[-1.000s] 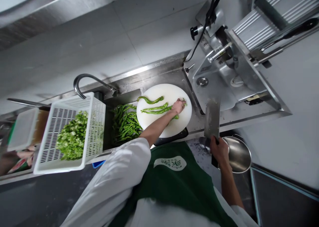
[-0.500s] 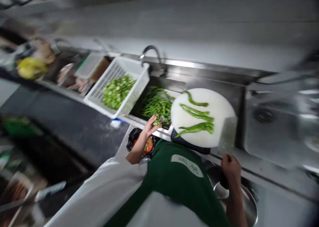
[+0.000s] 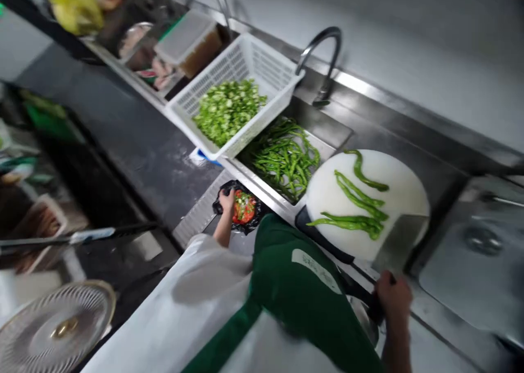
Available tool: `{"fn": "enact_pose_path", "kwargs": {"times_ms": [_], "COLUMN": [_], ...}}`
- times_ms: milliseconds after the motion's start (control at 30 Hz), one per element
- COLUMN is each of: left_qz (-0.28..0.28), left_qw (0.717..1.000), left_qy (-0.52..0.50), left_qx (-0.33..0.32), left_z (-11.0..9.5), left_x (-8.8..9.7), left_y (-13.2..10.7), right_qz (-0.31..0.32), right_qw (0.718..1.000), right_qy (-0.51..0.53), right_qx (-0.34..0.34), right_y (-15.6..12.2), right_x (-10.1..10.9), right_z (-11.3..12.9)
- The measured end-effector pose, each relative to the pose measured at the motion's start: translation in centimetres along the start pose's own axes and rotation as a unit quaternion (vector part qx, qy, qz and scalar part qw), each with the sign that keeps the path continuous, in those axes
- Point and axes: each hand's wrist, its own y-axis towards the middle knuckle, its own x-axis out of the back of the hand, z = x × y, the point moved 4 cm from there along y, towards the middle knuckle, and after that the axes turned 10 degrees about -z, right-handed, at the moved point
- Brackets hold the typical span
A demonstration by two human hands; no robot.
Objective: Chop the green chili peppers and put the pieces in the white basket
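Left hand is held over the black waste bag below the counter edge; finger position can't be made out. Cleaver is gripped by the handle in the right hand, blade lying at the edge of the white round board, beside the long green peppers

Black bag of red-green scraps (open) below sink; cleaver flat on board.
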Motion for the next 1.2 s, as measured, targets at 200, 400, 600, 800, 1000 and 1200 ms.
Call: {"fn": "enact_pose_path", "kwargs": {"times_ms": [200,400,600,800,1000,1200], "left_qz": [0.365,0.490,0.472,0.455,0.439,0.490], "left_qw": [0.788,0.377,0.340,0.338,0.407,0.332], "left_qy": [0.187,0.346,0.380,0.384,0.387,0.391], "left_qx": [-0.459,-0.706,-0.719,-0.728,-0.701,-0.704], "left_z": [-2.4,3.6,1.8,-0.5,-5.1,-3.6], "left_x": [-14.5,-24.3,-28.6,-27.9,-35.5,-38.4], "left_y": [-17.5,-32.0,-30.3,-31.2,-32.0,-32.7], "right_qz": [0.006,0.042,0.045,0.067,0.052,0.036], "right_qw": [0.992,0.991,0.994,0.993,0.991,0.991], "right_qy": [0.059,0.046,0.022,0.038,0.030,0.048], "right_qx": [-0.110,-0.116,-0.102,-0.093,-0.120,-0.116], "right_y": [-1.0,-1.6,-2.0,-1.5,-1.1,-1.3], "right_x": [0.4,0.7,1.2,1.0,1.0,0.8], "right_z": [1.9,2.2,6.6,7.7,6.0,5.7]}}
